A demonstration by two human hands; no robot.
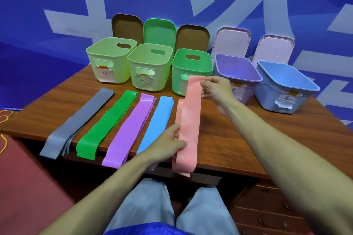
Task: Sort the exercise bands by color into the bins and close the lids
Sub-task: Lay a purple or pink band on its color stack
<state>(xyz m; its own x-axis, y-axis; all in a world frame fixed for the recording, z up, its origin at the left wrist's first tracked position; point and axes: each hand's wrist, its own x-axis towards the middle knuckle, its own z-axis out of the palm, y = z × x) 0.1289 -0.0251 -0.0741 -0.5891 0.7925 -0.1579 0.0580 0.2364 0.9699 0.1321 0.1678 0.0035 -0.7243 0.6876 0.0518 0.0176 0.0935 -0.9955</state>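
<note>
My left fingers [179, 144] pinched the pink band [190, 116] low down, over the surface's [229, 149] front edge; my right fingers [207, 82] pinched its top end, held up before the bins [193, 50]. Grey band [80, 120], green band [108, 122], purple band [129, 126] and blue band [158, 120] lay flat to the left. Five bins stood open behind, lids [159, 30] leaning on the wall [57, 25]

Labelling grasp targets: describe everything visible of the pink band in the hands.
The pink band is a long, flat, salmon-pink strip, smooth and rubbery-looking. The right hand pinches its far end, raised in front of the darker green bin. The left hand pinches its left edge lower down. Its near end hangs past the front edge of the table. A second pink band lies beneath.
</note>
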